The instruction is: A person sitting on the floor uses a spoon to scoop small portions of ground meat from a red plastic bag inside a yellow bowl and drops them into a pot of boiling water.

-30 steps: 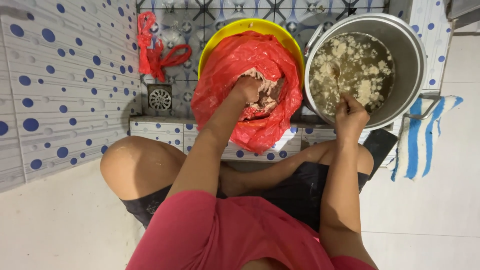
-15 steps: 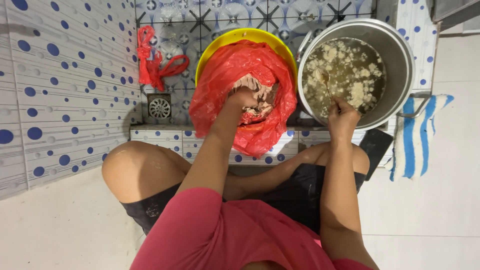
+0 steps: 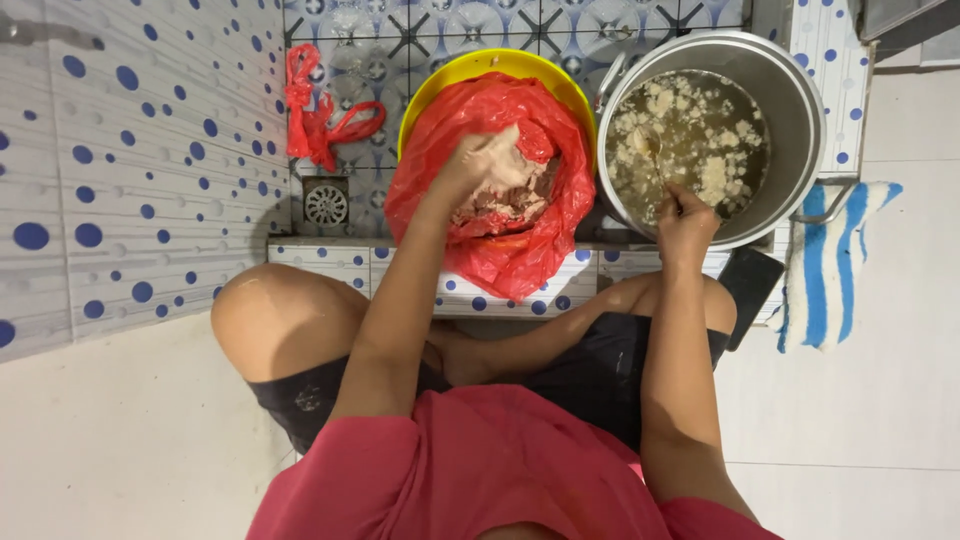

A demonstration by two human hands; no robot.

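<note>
I sit cross-legged before a yellow basin (image 3: 455,80) lined with a red plastic bag (image 3: 520,250) that holds raw meat (image 3: 500,205). Just above the bag, my left hand (image 3: 480,160) is closed on a pale piece of meat. My right hand (image 3: 685,215) grips the handle of a spoon (image 3: 650,150) whose bowl dips into a large metal pot (image 3: 790,95). The pot is full of cloudy liquid with many pale chunks (image 3: 690,140).
A knotted red bag (image 3: 315,115) lies on the wet tiled floor by a round drain (image 3: 327,203). A low tiled step (image 3: 330,260) runs in front of my knees. A blue-striped cloth (image 3: 830,260) and a dark flat object (image 3: 750,290) lie at the right.
My left hand has risen out of the bag with a piece of meat. My right hand stays at the pot's near rim with the spoon.
</note>
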